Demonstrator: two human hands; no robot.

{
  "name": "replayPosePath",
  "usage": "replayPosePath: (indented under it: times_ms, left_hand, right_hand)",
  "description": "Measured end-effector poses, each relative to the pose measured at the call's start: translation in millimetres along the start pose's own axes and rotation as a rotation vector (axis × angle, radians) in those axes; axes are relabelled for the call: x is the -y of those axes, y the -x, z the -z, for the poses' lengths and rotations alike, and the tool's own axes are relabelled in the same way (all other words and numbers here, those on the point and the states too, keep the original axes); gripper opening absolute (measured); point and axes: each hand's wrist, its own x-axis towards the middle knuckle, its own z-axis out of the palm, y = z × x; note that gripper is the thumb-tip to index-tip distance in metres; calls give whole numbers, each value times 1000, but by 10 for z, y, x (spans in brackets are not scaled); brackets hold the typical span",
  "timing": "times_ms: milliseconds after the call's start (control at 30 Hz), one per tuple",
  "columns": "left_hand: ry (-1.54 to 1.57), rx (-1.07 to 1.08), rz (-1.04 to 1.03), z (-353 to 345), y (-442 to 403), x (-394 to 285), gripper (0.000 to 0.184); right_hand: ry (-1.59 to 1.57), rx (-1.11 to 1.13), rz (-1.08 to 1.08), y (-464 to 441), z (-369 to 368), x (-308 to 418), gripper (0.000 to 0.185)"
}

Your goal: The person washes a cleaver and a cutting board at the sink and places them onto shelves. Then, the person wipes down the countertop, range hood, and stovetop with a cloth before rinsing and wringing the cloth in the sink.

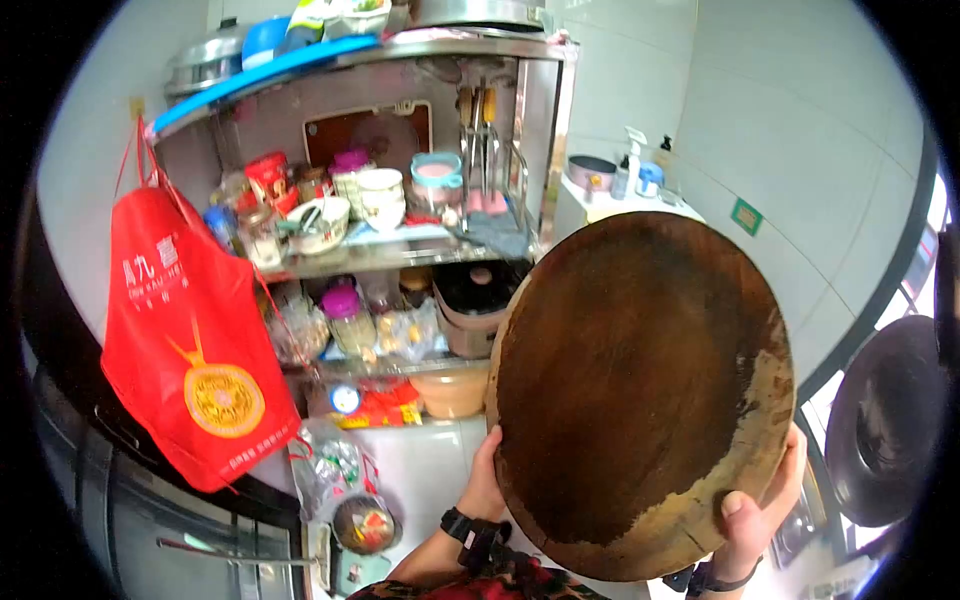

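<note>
A large round wooden chopping board [630, 380] is held up in front of me, its broad face tilted toward the camera. Dark brown covers most of that face, with a paler worn patch along the lower right edge. My left hand [486, 482] grips the board's lower left rim, its fingers mostly hidden behind. At the lower right, my right hand [762, 505] clasps the rim with the thumb on the near face. Each wrist wears a black strap.
A metal shelf rack [400, 250] full of jars, bowls and a rice cooker [470, 310] stands ahead. A red apron [195, 330] hangs at left. A white counter [600, 203] holds a pot and bottles. A dark wok [885, 420] is at right; a bowl [364, 524] sits low down.
</note>
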Motion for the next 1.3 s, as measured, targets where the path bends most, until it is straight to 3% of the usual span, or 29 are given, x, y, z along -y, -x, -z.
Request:
replayPosePath:
  times_ms: [200,500,800,900,967,1100,1167,1233,1300]
  left_hand:
    - [-4,-51,-128,-30,-758,-541,53]
    - [136,150,69,-197,-1769,-1017,56]
    - [72,379,24,-425,-2691,-1496,59]
    - [120,317,77,-520,-2802,-1624,60]
    - [29,103,17,-534,-2911,-1670,60]
    - [51,112,-16,-594,-3156,-1730,61]
    - [93,228,82,-457,-3361,-1740,62]
    - [237,140,203,-658,-3233,-1821,63]
    - [350,220,269,-510,-3437,-1832,67]
  right_hand:
    - [-168,81,-46,-801,-823,-145,90]
    - [-71,178,123,-1497,-1627,-247,82]
    - [8,214,209,-2248,-2560,-206,65]
    - [192,322,154,-2494,-2803,-218,69]
    - [279,318,202,-2693,-2975,-325,68]
    - [383,241,332,-3124,-3318,-440,63]
    - [292,326,284,-3341,-3419,-510,65]
    - [368,348,240,-3311,-3387,-449,53]
    - [375,358,294,-3222,-3437,-608,65]
